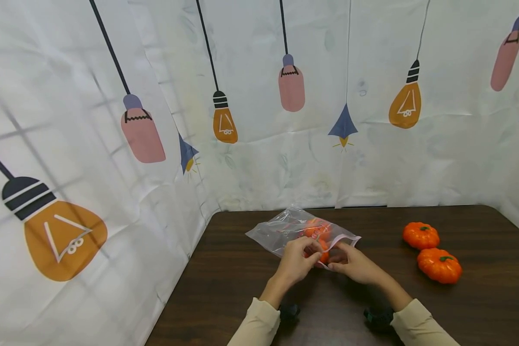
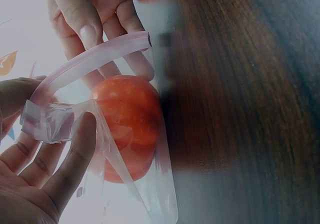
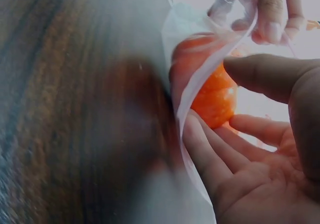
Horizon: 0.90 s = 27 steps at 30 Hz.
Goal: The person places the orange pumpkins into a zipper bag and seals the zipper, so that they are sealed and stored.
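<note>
A clear zip bag (image 1: 270,234) with a pinkish zip strip lies on the dark table, its mouth toward the person. Inside is an orange toy pumpkin (image 1: 317,228), with another pumpkin (image 2: 130,124) just within the mouth. My left hand (image 1: 296,259) pinches the bag's rim between thumb and fingers, where the plastic bunches up in the left wrist view. Fingers of my right hand (image 1: 356,264) reach extended into the mouth beside the nearer pumpkin. Its thumb (image 3: 260,74) stands apart from them, close to the zip strip.
Two more orange pumpkins, one farther back (image 1: 421,235) and one nearer (image 1: 439,265), sit close together on the table (image 1: 225,288) at the right. A white curtain (image 1: 259,168) printed with hanging lamps rises behind the table and along its left side.
</note>
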{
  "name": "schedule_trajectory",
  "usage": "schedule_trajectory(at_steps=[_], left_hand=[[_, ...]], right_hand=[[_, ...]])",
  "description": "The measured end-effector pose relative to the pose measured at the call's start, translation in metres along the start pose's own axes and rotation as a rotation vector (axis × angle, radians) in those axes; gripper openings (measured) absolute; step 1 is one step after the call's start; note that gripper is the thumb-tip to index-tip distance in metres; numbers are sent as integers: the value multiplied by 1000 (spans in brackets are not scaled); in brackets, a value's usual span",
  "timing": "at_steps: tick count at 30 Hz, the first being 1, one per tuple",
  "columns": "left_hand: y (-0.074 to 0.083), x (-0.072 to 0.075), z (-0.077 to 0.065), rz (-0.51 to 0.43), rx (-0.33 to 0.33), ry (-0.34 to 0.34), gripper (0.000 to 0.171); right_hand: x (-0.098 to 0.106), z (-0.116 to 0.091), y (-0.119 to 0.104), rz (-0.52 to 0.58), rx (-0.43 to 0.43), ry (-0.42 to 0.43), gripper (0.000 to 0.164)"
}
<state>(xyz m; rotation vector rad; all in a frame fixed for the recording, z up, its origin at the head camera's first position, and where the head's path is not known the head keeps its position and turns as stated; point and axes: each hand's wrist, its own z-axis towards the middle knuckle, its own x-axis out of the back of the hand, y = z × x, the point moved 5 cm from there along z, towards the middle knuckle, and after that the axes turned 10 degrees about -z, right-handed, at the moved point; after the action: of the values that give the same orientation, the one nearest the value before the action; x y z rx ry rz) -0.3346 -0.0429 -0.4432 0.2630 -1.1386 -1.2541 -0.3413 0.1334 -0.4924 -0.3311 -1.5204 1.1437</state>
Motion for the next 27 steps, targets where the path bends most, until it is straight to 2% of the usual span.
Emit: schedule_trajectory(at_steps=[3, 6, 11, 16, 22, 27], left_hand=[[-1, 1, 0, 5, 5, 2, 6], [-2, 2, 0, 3, 3, 8, 6], [-4, 5, 0, -27, 36, 21, 6], [-4, 6, 2, -37, 53, 21, 5], [-4, 7, 1, -27, 70, 20, 5], [-4, 8, 0, -16, 77, 21, 5]], right_hand=[[1, 0, -4, 35, 34, -45, 66], [6, -1, -6, 44, 44, -54, 57], [23, -5, -8, -35, 35, -35, 42], [45, -11, -9, -58, 54, -28, 39], [76, -25, -7, -1, 8, 69, 41], [107, -41, -6, -55, 9, 220, 36]])
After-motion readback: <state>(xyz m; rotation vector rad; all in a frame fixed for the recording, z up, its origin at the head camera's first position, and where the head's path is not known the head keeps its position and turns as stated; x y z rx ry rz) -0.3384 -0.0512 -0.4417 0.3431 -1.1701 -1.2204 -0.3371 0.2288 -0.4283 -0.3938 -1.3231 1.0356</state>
